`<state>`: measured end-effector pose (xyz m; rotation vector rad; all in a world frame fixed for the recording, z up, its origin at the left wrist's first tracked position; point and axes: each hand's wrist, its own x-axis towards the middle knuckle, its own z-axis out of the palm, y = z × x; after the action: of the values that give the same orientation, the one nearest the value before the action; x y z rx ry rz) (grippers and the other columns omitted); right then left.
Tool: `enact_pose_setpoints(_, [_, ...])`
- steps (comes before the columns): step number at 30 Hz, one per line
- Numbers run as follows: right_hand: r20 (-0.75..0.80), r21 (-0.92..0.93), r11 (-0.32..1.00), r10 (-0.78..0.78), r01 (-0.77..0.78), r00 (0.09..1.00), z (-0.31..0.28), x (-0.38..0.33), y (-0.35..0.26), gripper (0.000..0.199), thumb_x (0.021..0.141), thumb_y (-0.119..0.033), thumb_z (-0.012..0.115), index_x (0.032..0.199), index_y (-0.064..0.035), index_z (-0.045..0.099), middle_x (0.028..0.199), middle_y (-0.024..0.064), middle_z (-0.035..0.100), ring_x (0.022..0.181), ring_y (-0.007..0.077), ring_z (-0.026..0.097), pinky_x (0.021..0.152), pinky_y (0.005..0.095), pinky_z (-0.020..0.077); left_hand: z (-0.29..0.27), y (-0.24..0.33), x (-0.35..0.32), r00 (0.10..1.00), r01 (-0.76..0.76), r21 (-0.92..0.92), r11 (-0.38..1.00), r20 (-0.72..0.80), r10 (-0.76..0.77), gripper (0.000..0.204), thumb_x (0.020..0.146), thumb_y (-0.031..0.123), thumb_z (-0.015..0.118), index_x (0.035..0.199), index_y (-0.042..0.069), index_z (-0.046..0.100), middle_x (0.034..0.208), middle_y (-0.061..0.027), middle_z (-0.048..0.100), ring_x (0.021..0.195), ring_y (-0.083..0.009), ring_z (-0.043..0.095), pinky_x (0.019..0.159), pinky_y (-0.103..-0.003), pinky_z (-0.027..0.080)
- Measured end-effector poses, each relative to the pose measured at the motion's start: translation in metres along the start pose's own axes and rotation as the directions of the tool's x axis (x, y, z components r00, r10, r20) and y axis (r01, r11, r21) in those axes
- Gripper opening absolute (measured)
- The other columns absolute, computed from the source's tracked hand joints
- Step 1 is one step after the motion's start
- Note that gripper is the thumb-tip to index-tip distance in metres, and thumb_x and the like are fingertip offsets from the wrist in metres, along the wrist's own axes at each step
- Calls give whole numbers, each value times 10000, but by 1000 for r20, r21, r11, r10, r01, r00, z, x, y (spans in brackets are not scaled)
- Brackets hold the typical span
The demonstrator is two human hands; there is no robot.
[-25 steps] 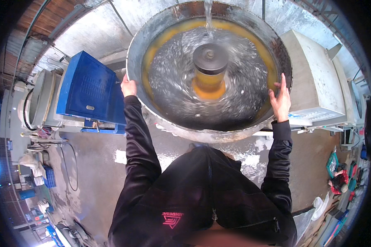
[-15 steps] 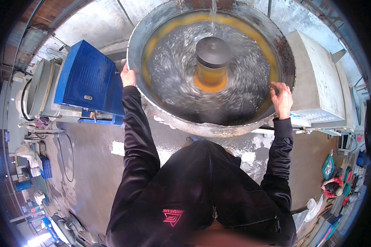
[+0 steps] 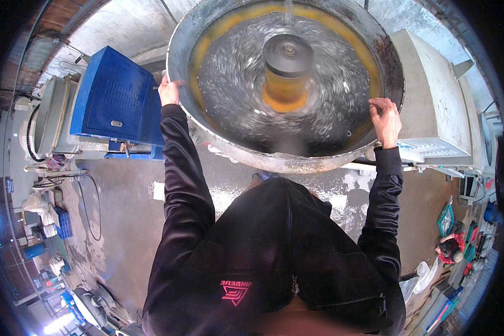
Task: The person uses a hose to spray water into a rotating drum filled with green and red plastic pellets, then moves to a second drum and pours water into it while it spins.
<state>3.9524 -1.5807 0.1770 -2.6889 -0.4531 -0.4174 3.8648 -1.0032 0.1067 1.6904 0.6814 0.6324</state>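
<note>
A large round metal tub (image 3: 288, 163), like a vibratory finishing bowl, stands in front of me with a worn yellow lining. Many small shiny metal pieces (image 3: 229, 73) lie in it under water, blurred in a swirl around a central post (image 3: 285, 89) with a dark round cap. A thin water stream (image 3: 288, 12) falls in at the far side. My left hand (image 3: 169, 92) grips the left rim, thumb over the edge. My right hand (image 3: 386, 121) lies across the right rim, fingers bent and pinched together above the inner wall. Whatever those fingertips hold cannot be made out.
A blue metal cabinet (image 3: 115, 92) flanks the tub on the left; a pale boxy machine (image 3: 431, 92) stands close on the right. Wet floor (image 3: 129, 207) lies behind me, with a hose (image 3: 98, 215) at left. A person in red (image 3: 451, 248) is near green trays at far right.
The tub and cabinet sit slightly higher in the view. My hands stay at the same rim places, the right thumb drawn nearer its fingers. The metal pieces show a different blur pattern.
</note>
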Motion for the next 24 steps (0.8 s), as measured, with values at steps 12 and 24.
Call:
enact_pose_setpoints(12, [26, -3, 999, 48, -48, 999, -3, 1, -5, 149, 780, -146, 592, 896, -120, 682, 969, 27, 609, 955, 239, 554, 836, 360, 447, 5, 13, -12, 999, 22, -131, 991, 50, -16, 497, 644, -43, 575, 1135, 30, 600, 991, -55, 658, 877, -152, 597, 817, -258, 435])
enact_pose_setpoints(24, [6, 14, 1000, 28, -28, 1000, -4, 1, -4, 132, 776, -134, 599, 872, -99, 683, 979, 45, 610, 948, 256, 554, 835, 367, 444, 7, 20, -15, 999, -6, -94, 996, 31, 9, 543, 634, -61, 558, 1171, 14, 574, 1023, -77, 652, 907, -173, 599, 843, -264, 433])
